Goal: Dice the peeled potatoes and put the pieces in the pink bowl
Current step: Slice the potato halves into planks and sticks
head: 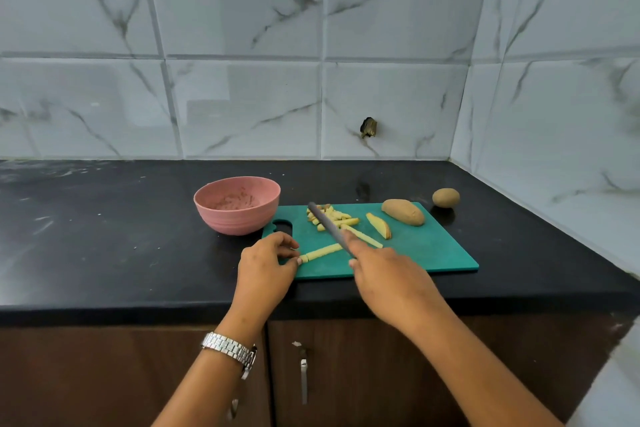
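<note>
- While the left hand [266, 263] pinches the strip [320, 252] at the board's [433, 253] left edge, the right hand [384, 274] grips the knife [327, 224]; short, even crosscuts with fingertips tucked back would suit.
- Bowl [237, 204]: just off the board's far-left corner.
- Pile [330, 215], wedge [379, 225] and half potato [403, 212] crowd the board's far side; another potato [445, 198] lies beyond its far-right corner.

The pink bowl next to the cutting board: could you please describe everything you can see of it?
The pink bowl is round and deep, matte, plastic-looking, with faint ridges round its lower wall. It stands upright on the black counter, just left of the handle end of the green cutting board; whether they touch I cannot tell. Its bottom holds small brownish scraps, too blurred to identify. Neither the left hand, pinching a potato strip, nor the right hand, gripping the knife, touches it.
</note>
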